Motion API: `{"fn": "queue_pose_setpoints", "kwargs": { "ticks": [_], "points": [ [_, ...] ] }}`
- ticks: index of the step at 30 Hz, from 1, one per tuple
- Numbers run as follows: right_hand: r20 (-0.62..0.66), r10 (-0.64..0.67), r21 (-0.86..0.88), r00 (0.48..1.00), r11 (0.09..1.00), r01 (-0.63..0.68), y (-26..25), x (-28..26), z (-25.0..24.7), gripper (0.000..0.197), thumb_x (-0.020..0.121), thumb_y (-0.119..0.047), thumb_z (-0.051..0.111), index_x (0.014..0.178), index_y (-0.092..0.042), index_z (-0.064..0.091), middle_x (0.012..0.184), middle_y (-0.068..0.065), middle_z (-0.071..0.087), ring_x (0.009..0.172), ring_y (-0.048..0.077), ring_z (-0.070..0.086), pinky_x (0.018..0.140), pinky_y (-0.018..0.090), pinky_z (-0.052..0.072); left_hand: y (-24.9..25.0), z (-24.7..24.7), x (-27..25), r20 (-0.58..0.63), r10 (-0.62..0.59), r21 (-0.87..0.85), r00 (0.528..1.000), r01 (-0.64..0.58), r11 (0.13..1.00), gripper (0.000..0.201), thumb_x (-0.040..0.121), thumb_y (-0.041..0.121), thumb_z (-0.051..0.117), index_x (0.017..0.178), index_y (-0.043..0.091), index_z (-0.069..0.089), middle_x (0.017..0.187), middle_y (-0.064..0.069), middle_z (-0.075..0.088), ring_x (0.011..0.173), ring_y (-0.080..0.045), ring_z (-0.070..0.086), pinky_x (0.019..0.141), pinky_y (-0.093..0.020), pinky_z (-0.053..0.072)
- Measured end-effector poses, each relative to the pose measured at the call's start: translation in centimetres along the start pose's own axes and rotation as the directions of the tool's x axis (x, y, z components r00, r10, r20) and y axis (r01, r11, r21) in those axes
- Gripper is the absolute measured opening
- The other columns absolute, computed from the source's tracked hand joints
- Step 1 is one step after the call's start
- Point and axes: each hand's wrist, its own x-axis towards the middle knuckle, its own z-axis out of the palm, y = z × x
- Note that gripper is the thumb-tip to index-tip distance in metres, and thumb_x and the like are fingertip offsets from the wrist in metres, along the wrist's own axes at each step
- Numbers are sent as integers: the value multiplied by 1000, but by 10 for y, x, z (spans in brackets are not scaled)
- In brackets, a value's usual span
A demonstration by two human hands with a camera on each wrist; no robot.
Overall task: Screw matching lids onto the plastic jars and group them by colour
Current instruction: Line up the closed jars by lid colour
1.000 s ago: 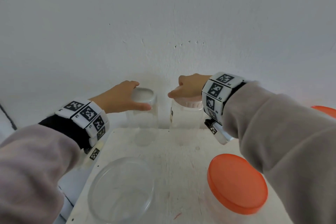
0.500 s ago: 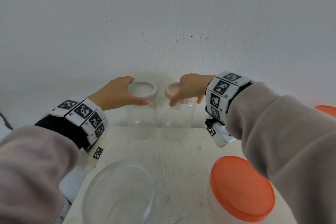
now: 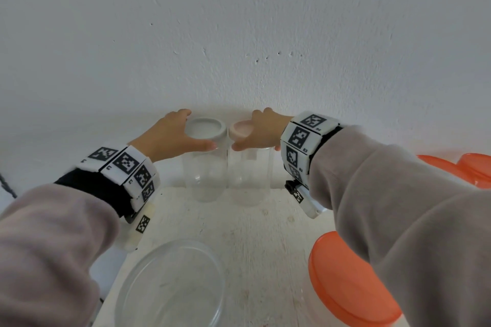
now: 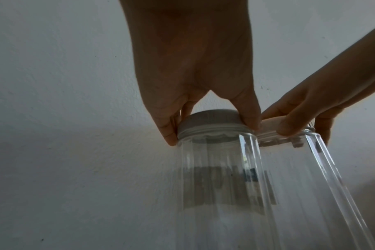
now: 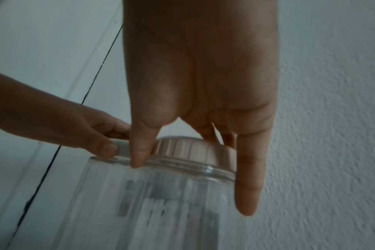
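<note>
Two tall clear jars stand side by side against the wall at the far edge of the white table [image 3: 255, 225]. The left jar [image 3: 206, 175] carries a grey-white lid [image 3: 205, 129]; my left hand [image 3: 175, 135] grips that lid [image 4: 212, 121] by its rim with thumb and fingers. The right jar [image 3: 249, 178] has a pale pink lid [image 3: 243, 130], and my right hand [image 3: 261, 131] holds this lid [image 5: 193, 152] by its rim, little finger straight down the jar's side. The two jars touch or nearly touch.
A wide clear open jar [image 3: 172, 284] sits near the front left. A large jar with an orange lid [image 3: 348, 284] stands front right, partly under my right sleeve. More orange lids [image 3: 467, 170] lie at the far right. The wall is directly behind the tall jars.
My right hand has brought the pink-lidded jar leftwards until it stands beside the grey-lidded jar. My left hand has kept its grip on the grey lid.
</note>
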Motion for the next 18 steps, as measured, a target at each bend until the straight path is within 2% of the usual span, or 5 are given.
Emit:
{"fn": "queue_pose_setpoints", "kwargs": {
  "ticks": [3, 6, 10, 15, 18],
  "points": [
    [-20, -17, -12, 1000, 1000, 17, 6, -6, -3, 90, 83, -64, 60, 148, -14, 24, 144, 8, 33, 125, 30, 45, 81, 36, 33, 7, -4, -7, 14, 21, 19, 1000, -21, 1000, 112, 68, 62, 74, 153, 15, 17, 155, -8, 28, 139, -24, 33, 111, -39, 34],
    [-30, -69, -65, 997, 996, 67, 24, -21, -18, 90, 83, -67, 57, 147, -13, 24, 143, 10, 36, 125, 31, 44, 87, 37, 36, 19, -13, -23, -14, 78, 68, 997, -76, 995, 106, 72, 61, 70, 153, 16, 18, 157, -7, 22, 143, -22, 25, 112, -38, 27],
    [8, -58, -74, 998, 996, 58, 70, -52, -38, 99, 82, -68, 55, 154, -16, 11, 157, 8, 22, 139, 27, 32, 111, 43, 31, 37, -28, -56, -31, 214, 123, 976, -209, 970, 93, 74, 64, 62, 150, 23, 28, 154, 3, 28, 140, -15, 28, 110, -30, 25],
    [13, 62, -13, 998, 998, -62, 148, -99, -46, 96, 79, -71, 53, 153, -22, 18, 155, 0, 28, 137, 21, 34, 111, 38, 29, 50, -37, -111, 79, 320, 26, 944, -323, 946, 70, 64, 85, 52, 129, 63, 33, 123, 49, 37, 109, 19, 40, 87, -14, 36],
    [60, 145, -36, 988, 989, -143, 185, -126, -42, 93, 75, -75, 53, 149, -26, 26, 150, -4, 36, 132, 18, 40, 110, 39, 32, 46, -32, -136, 171, 323, -22, 931, -324, 946, 72, 59, 93, 51, 125, 74, 29, 126, 49, 41, 114, 25, 41, 90, -16, 40]
  ]
}}
